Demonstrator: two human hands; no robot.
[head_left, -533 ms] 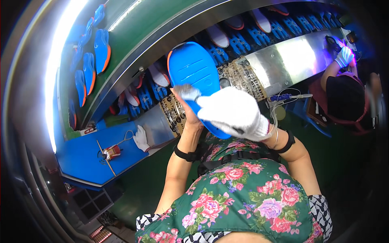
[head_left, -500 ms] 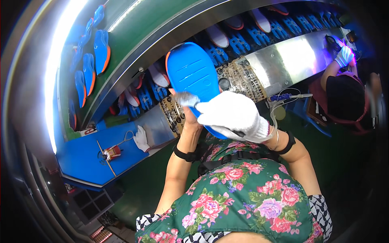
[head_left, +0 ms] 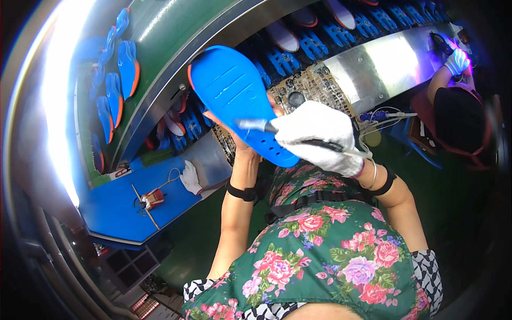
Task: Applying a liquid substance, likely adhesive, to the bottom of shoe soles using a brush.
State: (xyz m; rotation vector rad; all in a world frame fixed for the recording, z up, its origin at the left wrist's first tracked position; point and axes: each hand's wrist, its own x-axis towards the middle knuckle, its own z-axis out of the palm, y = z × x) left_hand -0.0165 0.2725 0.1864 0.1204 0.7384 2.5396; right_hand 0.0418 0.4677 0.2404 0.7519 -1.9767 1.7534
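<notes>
A blue insole [head_left: 226,85] with an orange edge, shallow grooves and several small holes is held up in front of me, its glossy face toward me. My bare left hand [head_left: 243,146] grips it from beneath, fingers and thumb showing past its two edges. In a white knit glove, my right hand [head_left: 314,133] closes around the dark handle of a brush [head_left: 252,125]. The brush's pale, blurred bristles lie over the insole's middle, near the holes; whether they touch it I cannot tell.
Blue insoles [head_left: 128,69] stand on the green conveyor at left. Blue racks [head_left: 312,45] line the back. A blue table [head_left: 117,208] carries a red container [head_left: 153,198] with a stick and a white glove [head_left: 190,178]. At right, a co-worker's gloved hand [head_left: 456,62] is under purple light.
The insole has shifted left and tilted, uncovering its holes. My right hand and brush have moved from the insole's middle toward its holed end.
</notes>
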